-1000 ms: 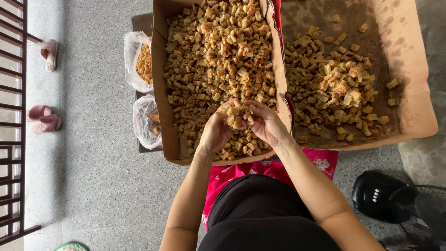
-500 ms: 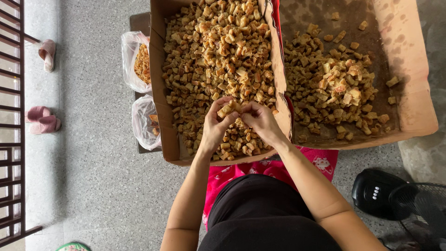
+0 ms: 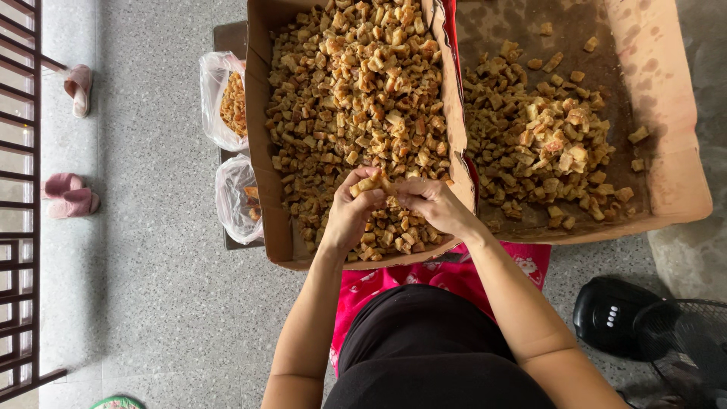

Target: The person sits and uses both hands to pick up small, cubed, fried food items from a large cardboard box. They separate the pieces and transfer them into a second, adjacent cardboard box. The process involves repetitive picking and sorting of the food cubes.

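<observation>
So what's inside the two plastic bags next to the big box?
Both plastic bags hold some golden-brown pieces, like those in the left cardboard box. The plastic hides how full the bags are.

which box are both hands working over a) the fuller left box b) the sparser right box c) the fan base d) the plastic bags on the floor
a: the left hand and right hand meet on a piece over the fuller left box, not the right box.

Two open brown cardboard boxes side by side: left box [image 3: 261,151] full of golden fried chunks, right box [image 3: 674,136] half full. Left of them, two clear plastic bags: upper [image 3: 212,98], lower [image 3: 231,198], holding similar pieces.
</observation>
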